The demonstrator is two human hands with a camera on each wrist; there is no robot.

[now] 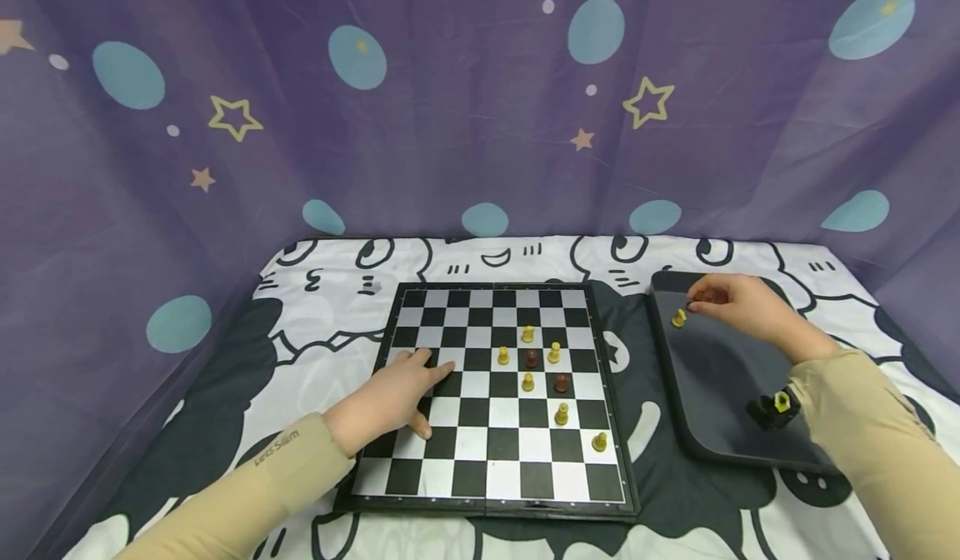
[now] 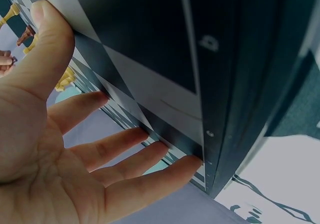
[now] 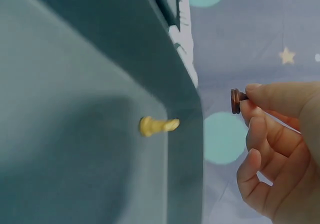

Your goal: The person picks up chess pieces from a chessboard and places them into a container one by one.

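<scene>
A black-and-white chessboard (image 1: 468, 443) lies on the patterned cloth. Spread fingers of my left hand (image 1: 397, 393) touch its left side, with no piece held. On the board's right half stand several yellow chess pieces (image 1: 562, 414) and two dark red-brown ones (image 1: 562, 383). Over the far part of the dark grey tray (image 1: 720, 427), my right hand (image 1: 738, 303) pinches a brown chess piece (image 3: 235, 101) between thumb and fingertips. Only its round base shows; the fingers hide its top. Just left of that hand, a yellow chess piece (image 3: 152, 126) stands in the tray.
The tray's raised rim (image 1: 667, 393) stands right of the board, with a strip of cloth between them. A small black object with a yellow part (image 1: 780, 402) shows at the right sleeve. Behind the table hangs a purple curtain (image 1: 480, 110).
</scene>
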